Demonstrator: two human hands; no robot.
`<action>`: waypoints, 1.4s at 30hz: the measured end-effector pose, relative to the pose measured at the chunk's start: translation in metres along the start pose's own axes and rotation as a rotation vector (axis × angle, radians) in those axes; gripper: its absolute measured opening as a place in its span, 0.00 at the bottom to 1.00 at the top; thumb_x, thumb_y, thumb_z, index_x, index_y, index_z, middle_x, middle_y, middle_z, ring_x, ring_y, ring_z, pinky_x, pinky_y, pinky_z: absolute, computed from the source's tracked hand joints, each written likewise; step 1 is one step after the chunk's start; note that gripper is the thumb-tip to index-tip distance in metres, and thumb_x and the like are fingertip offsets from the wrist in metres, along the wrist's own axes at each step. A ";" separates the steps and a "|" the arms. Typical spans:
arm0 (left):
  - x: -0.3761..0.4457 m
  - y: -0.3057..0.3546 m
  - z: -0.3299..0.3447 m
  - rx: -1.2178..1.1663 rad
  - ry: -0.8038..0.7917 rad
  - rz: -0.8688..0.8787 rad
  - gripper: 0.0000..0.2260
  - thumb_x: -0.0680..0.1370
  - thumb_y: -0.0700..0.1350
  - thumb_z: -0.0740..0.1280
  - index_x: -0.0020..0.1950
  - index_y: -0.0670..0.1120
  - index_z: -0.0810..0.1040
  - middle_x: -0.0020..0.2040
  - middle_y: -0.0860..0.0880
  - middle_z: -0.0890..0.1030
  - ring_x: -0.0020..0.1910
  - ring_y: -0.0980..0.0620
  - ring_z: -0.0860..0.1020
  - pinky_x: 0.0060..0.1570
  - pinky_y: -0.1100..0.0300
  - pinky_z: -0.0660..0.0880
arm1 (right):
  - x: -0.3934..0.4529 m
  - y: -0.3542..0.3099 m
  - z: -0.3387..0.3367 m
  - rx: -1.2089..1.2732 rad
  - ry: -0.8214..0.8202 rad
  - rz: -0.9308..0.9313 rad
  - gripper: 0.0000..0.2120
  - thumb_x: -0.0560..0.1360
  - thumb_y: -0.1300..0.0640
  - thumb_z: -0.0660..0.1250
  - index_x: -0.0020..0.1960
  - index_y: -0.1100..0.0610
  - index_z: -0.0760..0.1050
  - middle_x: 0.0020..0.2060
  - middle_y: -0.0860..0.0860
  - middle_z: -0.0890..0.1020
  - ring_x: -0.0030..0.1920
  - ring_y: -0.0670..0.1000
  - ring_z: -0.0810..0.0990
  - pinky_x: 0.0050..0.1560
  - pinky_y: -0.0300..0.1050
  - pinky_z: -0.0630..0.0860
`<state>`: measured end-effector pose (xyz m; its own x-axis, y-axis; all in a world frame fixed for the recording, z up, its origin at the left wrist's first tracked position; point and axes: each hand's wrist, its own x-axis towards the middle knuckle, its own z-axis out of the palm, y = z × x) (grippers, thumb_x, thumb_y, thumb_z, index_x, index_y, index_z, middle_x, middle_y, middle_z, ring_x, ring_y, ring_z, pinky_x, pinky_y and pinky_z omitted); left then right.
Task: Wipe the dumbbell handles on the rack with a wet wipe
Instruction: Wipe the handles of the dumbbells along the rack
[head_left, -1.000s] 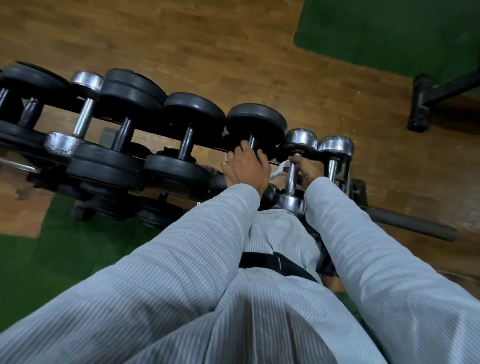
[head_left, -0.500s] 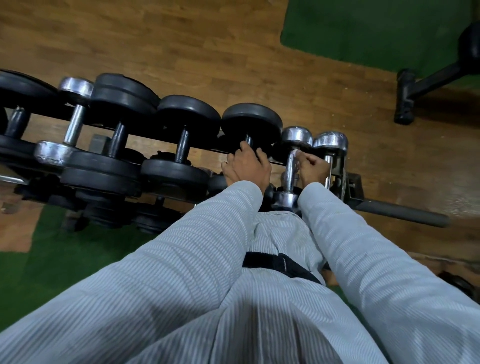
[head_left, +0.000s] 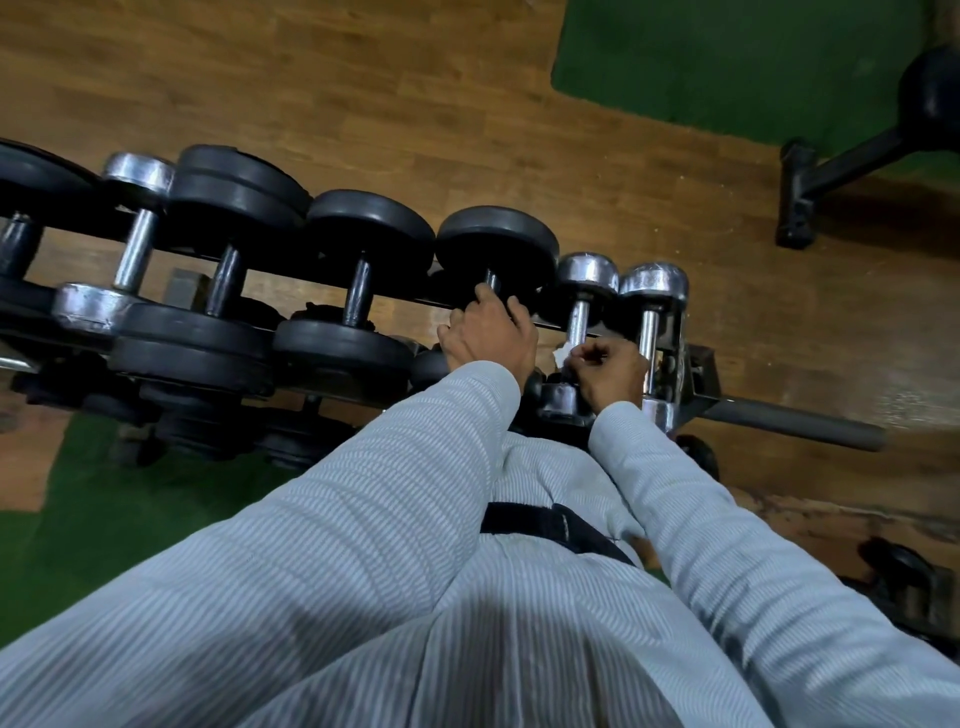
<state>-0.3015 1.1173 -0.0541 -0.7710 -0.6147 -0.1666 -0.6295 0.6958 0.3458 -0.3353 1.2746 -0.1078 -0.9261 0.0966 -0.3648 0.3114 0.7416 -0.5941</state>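
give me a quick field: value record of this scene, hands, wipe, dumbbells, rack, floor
left hand: grips the handle of a black dumbbell
right hand: holds the white wipe against the handle of a chrome dumbbell
next chrome dumbbell: at the row's right end, untouched
rack: black frame, dumbbells laid side by side
floor: wood planks, with green mat

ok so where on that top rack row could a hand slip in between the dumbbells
Gaps open only over the handles, between each dumbbell's two heads: beside the black dumbbell handle next to the left hand, and around the end chrome dumbbell handle. The heads themselves sit packed side by side. It is crowded where the right hand holds the wet wipe at the chrome dumbbell handle.
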 end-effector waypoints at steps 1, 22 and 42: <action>0.000 0.000 0.000 -0.001 0.006 -0.001 0.17 0.83 0.56 0.55 0.57 0.43 0.73 0.46 0.44 0.84 0.47 0.41 0.81 0.49 0.47 0.73 | 0.003 -0.002 0.002 -0.019 0.041 -0.049 0.06 0.69 0.61 0.78 0.41 0.52 0.85 0.42 0.49 0.86 0.43 0.50 0.85 0.54 0.48 0.83; -0.004 0.003 -0.006 -0.040 0.028 -0.018 0.17 0.81 0.58 0.57 0.52 0.44 0.73 0.40 0.45 0.83 0.42 0.41 0.82 0.47 0.47 0.77 | 0.039 -0.047 -0.006 0.708 -0.437 0.606 0.11 0.63 0.54 0.70 0.44 0.57 0.77 0.36 0.52 0.80 0.36 0.53 0.82 0.36 0.43 0.67; -0.008 -0.001 -0.009 -0.153 0.046 0.036 0.17 0.81 0.55 0.58 0.55 0.43 0.75 0.45 0.43 0.84 0.47 0.40 0.81 0.49 0.46 0.74 | -0.010 -0.034 -0.008 -0.315 -0.141 0.239 0.22 0.68 0.48 0.82 0.45 0.59 0.73 0.35 0.53 0.77 0.41 0.57 0.80 0.38 0.47 0.73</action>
<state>-0.2934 1.1183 -0.0450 -0.7854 -0.6090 -0.1105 -0.5767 0.6553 0.4879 -0.3386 1.2535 -0.0787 -0.7905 0.2149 -0.5735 0.4134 0.8781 -0.2409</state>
